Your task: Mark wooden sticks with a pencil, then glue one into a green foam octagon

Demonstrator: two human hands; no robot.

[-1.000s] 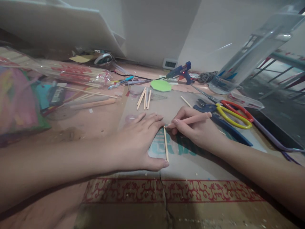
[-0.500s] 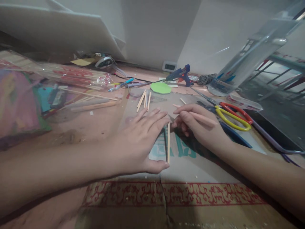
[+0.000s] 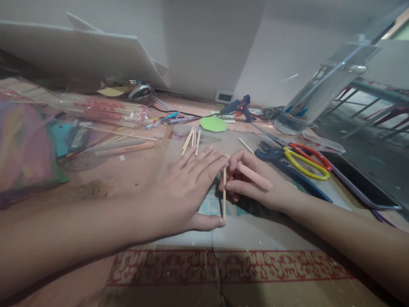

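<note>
A thin wooden stick (image 3: 224, 194) stands out between my hands, its near end at my left thumb and its far end by my left index fingertip. My left hand (image 3: 191, 183) is spread palm down, thumb and index finger apart at the two ends of the stick. My right hand (image 3: 249, 179) is closed round a pinkish, pencil-like rod (image 3: 254, 176), whose tip is near the stick's far end. Several short sticks (image 3: 188, 140) lie beyond my left fingers, and another stick (image 3: 246, 145) lies beyond my right hand.
Scissors (image 3: 306, 162), blue-handled pliers (image 3: 271, 151) and a phone (image 3: 361, 179) are on the right. Behind are a green paper octagon (image 3: 213, 124), a glue gun (image 3: 241, 107) and a clear container (image 3: 300, 102). Bagged sticks (image 3: 102, 108) and a colourful bag (image 3: 28, 149) lie left.
My right hand has moved left and slightly nearer, bringing the rod's tip to the stick's far end. My left hand stays nearly in place. The view has shifted slightly.
</note>
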